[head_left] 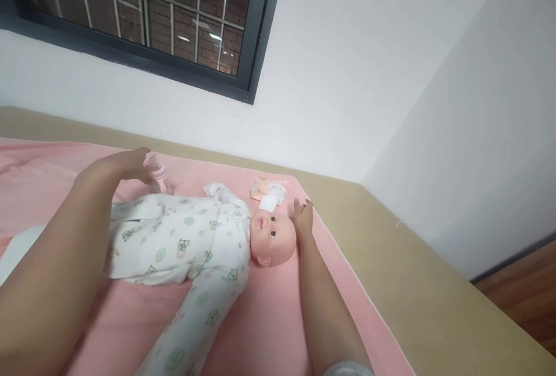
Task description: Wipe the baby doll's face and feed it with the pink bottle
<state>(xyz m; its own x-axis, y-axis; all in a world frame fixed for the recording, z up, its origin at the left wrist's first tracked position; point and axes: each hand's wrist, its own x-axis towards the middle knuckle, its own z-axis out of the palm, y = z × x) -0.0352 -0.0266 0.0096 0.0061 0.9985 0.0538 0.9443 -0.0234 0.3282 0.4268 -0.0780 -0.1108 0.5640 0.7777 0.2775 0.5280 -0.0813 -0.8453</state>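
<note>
A baby doll [271, 237] in a white patterned sleepsuit [182, 237] lies on a pink blanket [269, 318], head to the right. My left hand [125, 164] reaches over the doll's body to a clear baby bottle [157, 176] lying beyond it; the fingers curl at the bottle, and whether they grip it is hidden. My right hand [302, 216] lies just beyond the doll's head, fingers stretched out, holding nothing. A small packet [269, 190] with a white tab sits on the blanket past the head, near my right hand.
The blanket covers a tan mattress [417, 283] set into the corner of white walls. A dark-framed barred window [147, 17] is above. Wooden floor [525, 300] shows at the right. Something white [17, 248] lies at the blanket's left edge.
</note>
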